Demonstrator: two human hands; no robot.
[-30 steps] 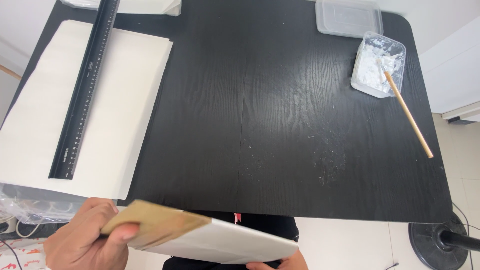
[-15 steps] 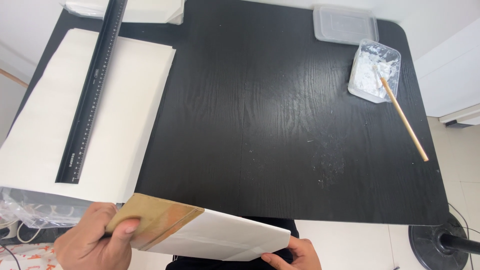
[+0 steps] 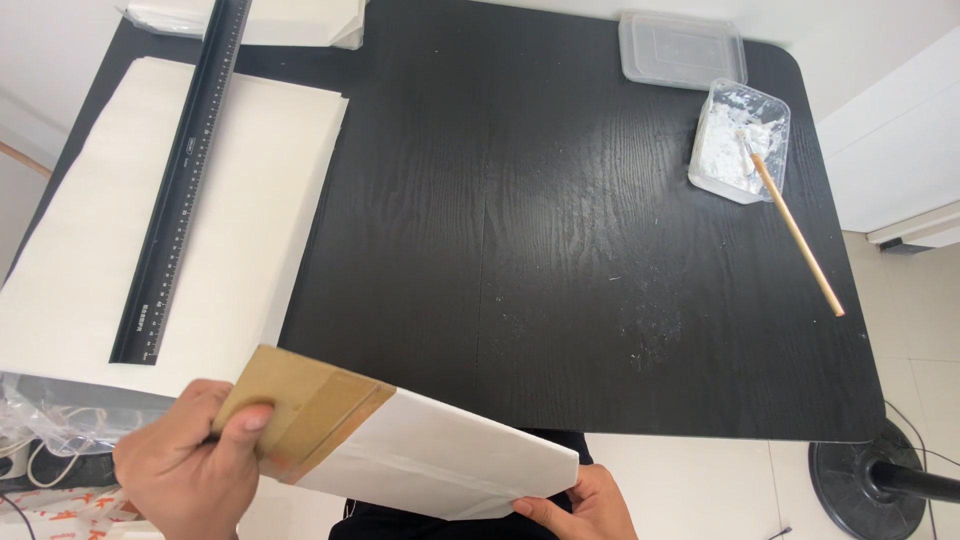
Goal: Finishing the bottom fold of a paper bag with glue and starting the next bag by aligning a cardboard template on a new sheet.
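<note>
1. A flat white paper bag [image 3: 430, 460] with a brown cardboard end is held in the air just off the near edge of the desk [image 3: 560, 250], tilted so the brown end sits higher.
2. The left hand [image 3: 190, 470] clenches the brown end, thumb on top; the right hand [image 3: 590, 505] pinches the white end from below, grip closed on the bag.
3. Judging by how it looks, the bag is already folded and pasted flat; it is not yet laid down on the desk.
4. Left of the bag, a stack of white paper [image 3: 170, 210] lies on the desk with a long black ruler [image 3: 185, 175] across it, so more sheets seem left to work.
5. At the far right corner of the desk, well apart from the bag, a clear plastic tub [image 3: 735, 145] holds white paste, and a wooden stick [image 3: 795, 235] leans out of it.
6. Just beyond the tub lies its clear lid [image 3: 680, 50], holding nothing.
</note>
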